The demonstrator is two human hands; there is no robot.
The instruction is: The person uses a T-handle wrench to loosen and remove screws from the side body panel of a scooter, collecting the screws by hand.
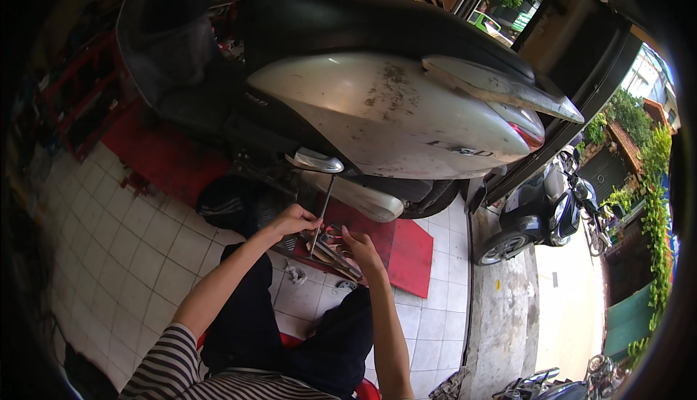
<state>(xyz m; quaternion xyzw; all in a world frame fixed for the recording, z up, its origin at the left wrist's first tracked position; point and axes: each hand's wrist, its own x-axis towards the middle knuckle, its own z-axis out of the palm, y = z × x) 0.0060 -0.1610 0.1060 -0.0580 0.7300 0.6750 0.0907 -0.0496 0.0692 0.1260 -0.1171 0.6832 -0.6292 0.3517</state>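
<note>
My left hand (301,220) is closed on a long thin metal tool (324,207) held roughly upright below the silver scooter's footpeg (319,159). My right hand (357,244) has curled fingers just right of it, over a jumble of hand tools and parts (330,258); what it grips, if anything, is too hidden to make out. The scooter (385,117) has a black seat, dirty silver side panels and a silver exhaust guard (374,200). It stands above a red lift platform (411,262) with a dark bulky object (225,200) beside my left hand.
A red metal rack (80,109) is at the far left. White floor tiles (160,247) surround my legs. At the right, a parked scooter (544,211) stands outside the doorway, with more two-wheelers (559,382) at the lower edge and greenery (653,218) beyond.
</note>
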